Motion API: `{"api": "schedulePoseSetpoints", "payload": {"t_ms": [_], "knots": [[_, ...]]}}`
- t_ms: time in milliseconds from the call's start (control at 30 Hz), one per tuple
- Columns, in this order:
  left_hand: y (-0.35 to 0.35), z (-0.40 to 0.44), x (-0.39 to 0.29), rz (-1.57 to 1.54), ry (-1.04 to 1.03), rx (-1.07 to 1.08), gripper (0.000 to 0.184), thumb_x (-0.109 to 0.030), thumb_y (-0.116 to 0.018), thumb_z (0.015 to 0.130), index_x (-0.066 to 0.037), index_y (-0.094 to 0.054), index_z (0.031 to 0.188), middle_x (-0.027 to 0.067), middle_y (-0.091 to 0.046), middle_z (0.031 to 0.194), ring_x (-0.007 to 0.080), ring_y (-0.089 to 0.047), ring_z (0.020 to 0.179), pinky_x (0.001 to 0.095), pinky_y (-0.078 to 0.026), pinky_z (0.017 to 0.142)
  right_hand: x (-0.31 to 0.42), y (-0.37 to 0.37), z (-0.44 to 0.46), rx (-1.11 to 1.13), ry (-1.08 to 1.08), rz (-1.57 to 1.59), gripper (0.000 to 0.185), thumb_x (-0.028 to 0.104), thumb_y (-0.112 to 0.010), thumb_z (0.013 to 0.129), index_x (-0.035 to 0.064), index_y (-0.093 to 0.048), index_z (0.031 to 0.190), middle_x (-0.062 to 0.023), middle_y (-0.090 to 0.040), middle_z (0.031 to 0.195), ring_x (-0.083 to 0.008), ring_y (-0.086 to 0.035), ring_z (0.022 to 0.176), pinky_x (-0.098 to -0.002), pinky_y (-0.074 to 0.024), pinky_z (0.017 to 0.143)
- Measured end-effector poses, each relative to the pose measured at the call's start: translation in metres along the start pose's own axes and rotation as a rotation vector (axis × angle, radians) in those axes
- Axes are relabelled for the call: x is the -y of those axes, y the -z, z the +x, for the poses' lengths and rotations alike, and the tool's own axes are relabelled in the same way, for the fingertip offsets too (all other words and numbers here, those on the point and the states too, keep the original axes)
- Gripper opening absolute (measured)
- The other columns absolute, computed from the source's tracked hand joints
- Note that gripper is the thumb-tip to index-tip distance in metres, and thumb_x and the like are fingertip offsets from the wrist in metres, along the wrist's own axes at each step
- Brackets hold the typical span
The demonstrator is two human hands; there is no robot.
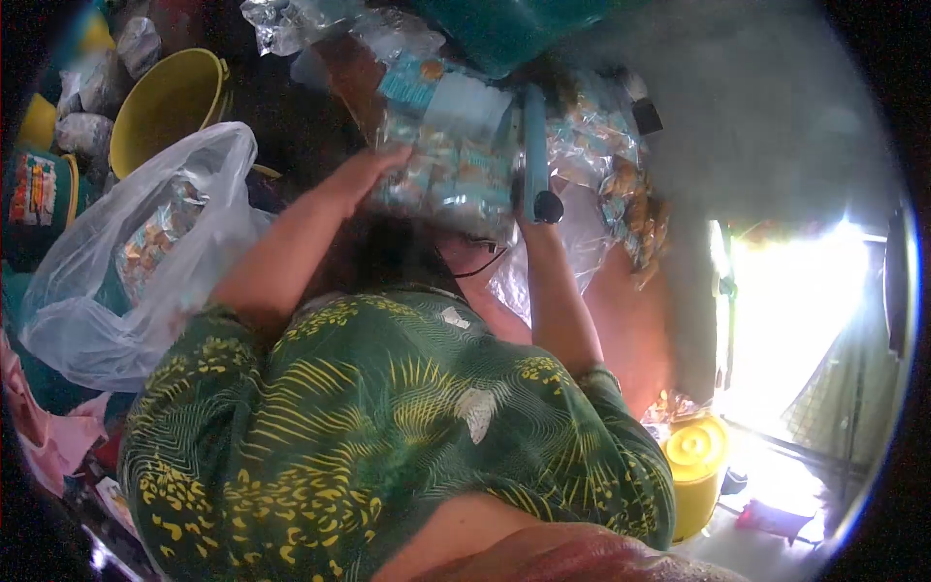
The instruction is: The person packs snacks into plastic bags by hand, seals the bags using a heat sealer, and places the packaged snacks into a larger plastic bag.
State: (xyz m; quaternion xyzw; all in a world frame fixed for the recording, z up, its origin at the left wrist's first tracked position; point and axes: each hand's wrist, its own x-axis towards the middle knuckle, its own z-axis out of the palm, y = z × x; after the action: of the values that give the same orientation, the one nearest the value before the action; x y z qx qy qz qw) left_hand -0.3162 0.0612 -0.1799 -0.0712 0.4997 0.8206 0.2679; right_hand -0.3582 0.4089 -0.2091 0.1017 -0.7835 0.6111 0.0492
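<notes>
Filling most of the view from the centre down to 6 o'clock, a green shirt [407,388] is seen from above. At 9 o'clock, a clear plastic bag [87,325] is spread open-mouthed, with small packets [160,233] heaped inside. Between 1 and 2 o'clock, more loose packets [626,209] are piled, and these seem to be left outside any pack.

At 12 o'clock, a clear pack [441,179] is raised in front of the chest, with blue-printed packets visible through its film. From this, part of the gathering may be judged done and the work roughly midway: one pack is filled, at least in large part, while packets are left on both sides. Whether the pack has been closed cannot be told, since its far edge is blurred.

At 10 o'clock, a yellow bucket [170,107] is set behind the bag; at 4 o'clock, a lidded yellow tub [696,466] is seen near the bright doorway. Neither is being touched.

Just beside the pack, towards 1 o'clock, a blue bar [534,145] is placed upright. The left hand [364,179] is clamped on the pack's 9 o'clock edge. The right hand [539,230] is mostly hidden beneath the bar; the state of its grip cannot be told.
</notes>
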Motion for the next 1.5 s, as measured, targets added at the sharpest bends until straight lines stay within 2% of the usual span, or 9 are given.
{"api": "schedulePoseSetpoints", "payload": {"t_ms": [100, 300, 400, 533, 633, 767, 867, 1067, 1500], "knots": [[0.006, 0.031, -0.011, -0.069, -0.032, 0.009, 0.058, -0.05, -0.066, 0.09, -0.005, -0.063, 0.127, 0.0138, -0.065, 0.122, 0.0231, -0.063, 0.107, 0.0361, -0.048, 0.091, -0.025, 0.012, 0.043, 0.023, -0.364, 0.836, 0.029, 0.027, -0.051, 0.099, 0.0041, -0.064, 0.111, -0.009, -0.066, 0.086, -0.0213, -0.065, 0.069, -0.0337, -0.0545, 0.062], [0.007, 0.074, -0.003, 0.108, -0.12, -0.103, 0.051, -0.048, -0.064, 0.093, -0.005, -0.066, 0.12, 0.0095, -0.07, 0.111, 0.0227, -0.067, 0.094, 0.0363, -0.051, 0.087, -0.041, 0.012, 0.059, -0.214, -0.368, 0.612, 0.029, 0.028, -0.048, 0.099, 0.005, -0.065, 0.107, -0.0098, -0.067, 0.083, -0.0212, -0.066, 0.068, -0.0344, -0.0534, 0.058], [-0.006, 0.052, -0.022, 0.034, 0.025, -0.091, 0.055, -0.052, -0.066, 0.09, -0.005, -0.067, 0.12, 0.0101, -0.07, 0.111, 0.0242, -0.067, 0.095, 0.0362, -0.05, 0.087, -0.022, 0.022, 0.062, 0.089, -0.421, 0.661, 0.028, 0.026, -0.049, 0.099, 0.0066, -0.066, 0.109, -0.0094, -0.067, 0.084, -0.021, -0.066, 0.07, -0.0346, -0.0541, 0.06], [0.0, 0.073, -0.025, -0.035, -0.026, -0.042, 0.053, -0.049, -0.066, 0.091, -0.006, -0.066, 0.121, 0.0099, -0.071, 0.112, 0.0234, -0.068, 0.092, 0.036, -0.053, 0.084, -0.048, 0.047, 0.093, -0.194, -0.277, -0.327, 0.023, 0.021, -0.05, 0.098, 0.0032, -0.064, 0.104, -0.0105, -0.066, 0.08, -0.0229, -0.065, 0.067, -0.0369, -0.0535, 0.058], [0.003, 0.074, -0.022, -0.097, -0.049, -0.001, 0.05, -0.046, -0.066, 0.092, -0.006, -0.066, 0.122, 0.0099, -0.071, 0.112, 0.0227, -0.069, 0.093, 0.0359, -0.055, 0.083, -0.025, 0.096, 0.094, -0.027, -0.037, -0.478, 0.034, 0.018, -0.053, 0.094, 0.0028, -0.053, 0.125, -0.0127, -0.065, 0.103, -0.0236, -0.065, 0.085, -0.0377, -0.056, 0.067], [0.01, 0.073, -0.019, -0.062, -0.029, 0.001, 0.051, -0.046, -0.067, 0.092, -0.006, -0.065, 0.124, 0.0106, -0.07, 0.114, 0.0233, -0.069, 0.098, 0.0373, -0.055, 0.086, 0.174, -0.009, 0.018, -0.053, -0.139, -0.469, 0.055, 0.004, -0.056, 0.087, 0.0039, -0.041, 0.14, -0.0207, -0.058, 0.125, -0.0337, -0.061, 0.105, -0.0449, -0.0532, 0.089], [0.016, 0.078, -0.021, -0.002, 0.004, -0.058, 0.057, -0.05, -0.069, 0.089, -0.005, -0.065, 0.124, 0.0117, -0.07, 0.117, 0.0248, -0.067, 0.103, 0.0389, -0.052, 0.092, 0.141, -0.035, -0.018, -0.144, 0.194, -1.119, 0.057, 0.005, -0.052, 0.087, 0.0056, -0.038, 0.142, -0.026, -0.05, 0.136, -0.0406, -0.053, 0.123, -0.0468, -0.0446, 0.101], [0.019, 0.079, -0.025, 0.104, -0.007, -0.106, 0.059, -0.052, -0.071, 0.087, -0.005, -0.067, 0.123, 0.0131, -0.068, 0.117, 0.0251, -0.064, 0.104, 0.0387, -0.048, 0.093, 0.125, -0.041, -0.024, -0.061, -0.032, -0.795, 0.055, 0.001, -0.045, 0.088, 0.0012, -0.04, 0.143, -0.0253, -0.047, 0.139, -0.043, -0.042, 0.132, -0.0507, -0.0371, 0.11], [0.019, 0.091, -0.014, 0.165, -0.009, -0.155, 0.058, -0.052, -0.068, 0.087, -0.016, -0.063, 0.132, 0.0102, -0.062, 0.132, 0.0287, -0.06, 0.117, 0.0404, -0.045, 0.101, 0.101, -0.031, -0.02, -0.017, 0.136, -0.858, 0.045, -0.001, -0.051, 0.08, 0.0075, -0.059, 0.124, -0.0211, -0.053, 0.132, -0.0407, -0.044, 0.128, -0.0521, -0.0338, 0.111]]}}
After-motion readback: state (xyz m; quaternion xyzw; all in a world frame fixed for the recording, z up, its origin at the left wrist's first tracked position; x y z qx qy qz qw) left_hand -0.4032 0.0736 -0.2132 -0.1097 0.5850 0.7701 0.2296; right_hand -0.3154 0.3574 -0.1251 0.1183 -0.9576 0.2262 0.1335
